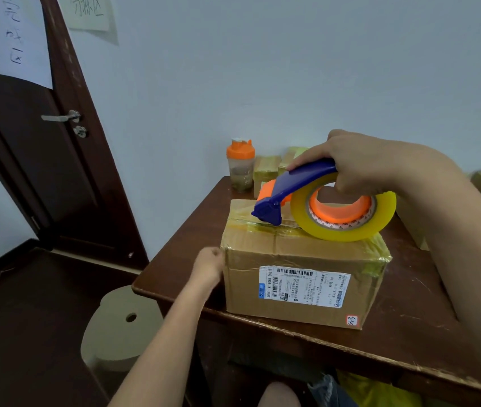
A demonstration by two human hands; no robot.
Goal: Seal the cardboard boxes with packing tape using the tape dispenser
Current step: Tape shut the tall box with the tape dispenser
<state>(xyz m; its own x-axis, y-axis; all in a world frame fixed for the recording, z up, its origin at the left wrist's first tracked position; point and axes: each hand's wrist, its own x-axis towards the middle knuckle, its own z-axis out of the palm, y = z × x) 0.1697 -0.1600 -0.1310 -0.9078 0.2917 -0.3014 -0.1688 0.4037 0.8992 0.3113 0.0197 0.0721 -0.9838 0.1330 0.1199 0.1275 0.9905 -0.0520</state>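
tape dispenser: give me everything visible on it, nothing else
The tape dispenser has a curved blue plastic handle, an orange piece near its nose and an orange hub carrying a full-looking roll of yellowish clear packing tape. It is tilted nose-down to the left, its blue cutter end pressed on the top of the cardboard box near the far left edge, over tape already laid there. The roll's lower edge touches or nearly touches the box top. The right hand grips the handle from above, fingers curled into the hub.

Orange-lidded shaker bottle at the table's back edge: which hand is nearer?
Right. The right hand grips the blue tape dispenser above the cardboard box, just right of the orange-lidded shaker bottle. The left hand sits lower, at the box's near-left corner.
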